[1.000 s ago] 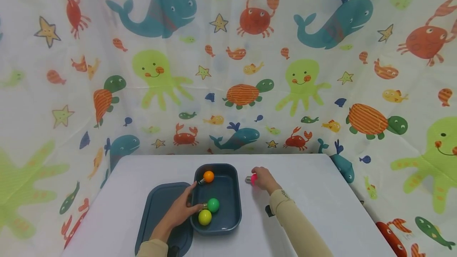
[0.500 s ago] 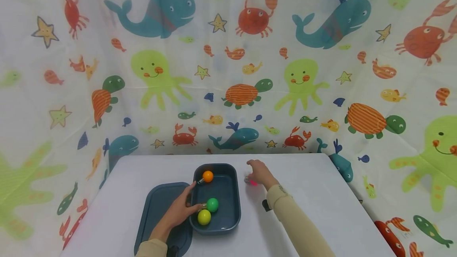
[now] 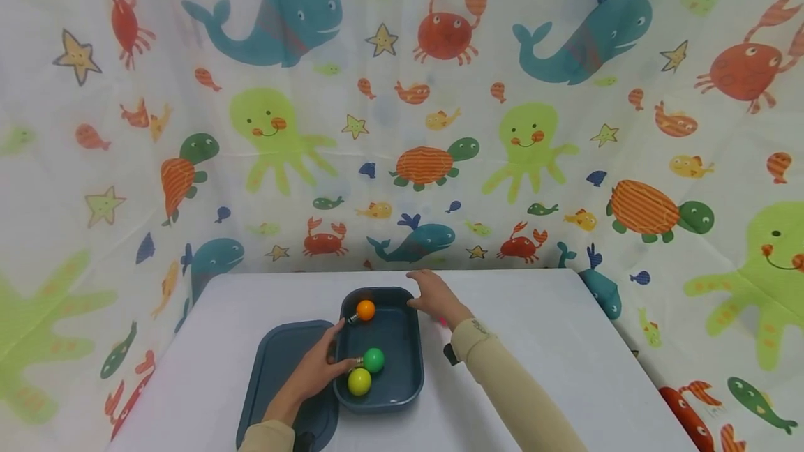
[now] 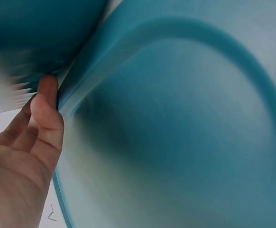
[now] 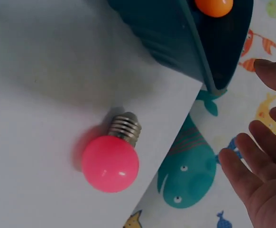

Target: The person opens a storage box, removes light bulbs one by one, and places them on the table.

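My left hand rests at the left side of a dark blue bin, thumb and fingers apart, touching it. Inside the bin lie an orange light bulb, a green bulb and a yellow bulb. The left thumb reaches near the green bulb's screw base. At the far right corner of the bin hovers my right hand, fingers spread, holding nothing. A pink bulb with a metal screw base lies on the table, mostly hidden behind the right hand in the head view.
A flat dark blue lid-like panel lies left of the bin, partly under the left forearm. The white table ends at a curtain printed with sea animals, which also hangs along both sides.
My right hand has let go of the pink bulb, leaving it on the table, and moved left and away toward the bin's far corner. The left hand stays in place.
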`<state>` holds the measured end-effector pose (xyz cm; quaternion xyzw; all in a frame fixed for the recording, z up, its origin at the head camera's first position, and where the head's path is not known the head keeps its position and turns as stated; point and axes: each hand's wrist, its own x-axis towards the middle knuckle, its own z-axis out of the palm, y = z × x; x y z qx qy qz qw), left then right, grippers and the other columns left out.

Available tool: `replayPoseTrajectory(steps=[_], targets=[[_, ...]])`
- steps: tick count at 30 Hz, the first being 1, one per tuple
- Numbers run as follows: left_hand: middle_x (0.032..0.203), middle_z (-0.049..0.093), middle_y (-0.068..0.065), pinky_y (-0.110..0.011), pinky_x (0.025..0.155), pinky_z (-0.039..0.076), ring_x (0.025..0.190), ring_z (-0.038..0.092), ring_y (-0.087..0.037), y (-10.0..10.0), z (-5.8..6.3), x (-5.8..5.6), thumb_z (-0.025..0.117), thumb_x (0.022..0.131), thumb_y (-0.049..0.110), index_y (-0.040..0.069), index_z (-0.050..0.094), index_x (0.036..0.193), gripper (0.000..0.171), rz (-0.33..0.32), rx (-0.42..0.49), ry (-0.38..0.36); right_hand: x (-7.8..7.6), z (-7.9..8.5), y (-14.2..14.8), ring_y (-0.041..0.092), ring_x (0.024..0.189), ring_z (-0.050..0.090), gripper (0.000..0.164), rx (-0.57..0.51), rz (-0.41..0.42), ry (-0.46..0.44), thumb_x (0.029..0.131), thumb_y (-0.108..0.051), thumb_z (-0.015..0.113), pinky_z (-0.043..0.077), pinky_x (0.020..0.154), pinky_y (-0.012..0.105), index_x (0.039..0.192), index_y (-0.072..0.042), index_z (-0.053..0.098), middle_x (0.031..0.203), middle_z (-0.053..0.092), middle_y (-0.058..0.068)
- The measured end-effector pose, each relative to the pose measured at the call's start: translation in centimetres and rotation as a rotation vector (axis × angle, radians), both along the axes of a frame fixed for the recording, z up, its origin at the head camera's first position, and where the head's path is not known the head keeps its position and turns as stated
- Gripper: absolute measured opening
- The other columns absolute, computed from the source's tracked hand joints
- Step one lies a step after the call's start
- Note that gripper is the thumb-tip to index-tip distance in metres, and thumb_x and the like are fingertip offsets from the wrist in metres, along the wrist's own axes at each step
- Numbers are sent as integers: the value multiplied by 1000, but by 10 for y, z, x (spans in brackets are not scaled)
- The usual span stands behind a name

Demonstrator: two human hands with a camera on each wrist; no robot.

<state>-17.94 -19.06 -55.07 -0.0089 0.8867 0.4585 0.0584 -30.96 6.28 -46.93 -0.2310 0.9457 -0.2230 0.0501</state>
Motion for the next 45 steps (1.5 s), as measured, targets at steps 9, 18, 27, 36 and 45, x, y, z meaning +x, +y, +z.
replayPoseTrajectory(steps=[9, 18, 27, 36, 45], targets=[[141, 46, -28, -55, 89, 50, 96, 59, -26, 0, 3, -1, 79, 82, 36, 18, 30, 154, 90, 9, 5, 6, 12, 7, -26, 29, 125, 50, 58, 24, 118, 23, 87, -19, 75, 40, 106, 43, 139, -7, 52, 141, 50, 13], [140, 47, -28, -55, 87, 50, 95, 59, -25, 1, 1, 0, 79, 82, 37, 19, 30, 154, 89, 7, -10, -15, 19, 1, -44, 26, 123, 52, 55, 40, 184, 20, 87, -16, 75, 41, 106, 41, 137, -7, 54, 137, 54, 11], [141, 46, -29, -56, 88, 50, 97, 59, -26, 2, 3, 1, 78, 82, 38, 21, 30, 154, 88, 13, -2, -23, 17, -9, -59, 24, 121, 53, 55, 57, 185, -26, 87, -19, 76, 43, 104, 41, 137, -9, 55, 136, 55, 9], [140, 46, -31, -58, 88, 49, 99, 60, -28, 4, 0, 0, 78, 82, 38, 23, 30, 154, 88, 10, 6, -25, 18, -18, -67, 22, 117, 55, 52, 113, 174, -38, 87, -18, 75, 43, 105, 41, 136, -10, 56, 134, 57, 8], [140, 46, -29, -55, 87, 50, 96, 58, -26, 3, 2, 0, 78, 82, 37, 23, 31, 154, 87, 20, 0, -28, 19, -23, -76, 22, 113, 57, 53, 113, 186, -56, 87, -16, 75, 46, 101, 41, 136, -11, 55, 135, 54, 10]])
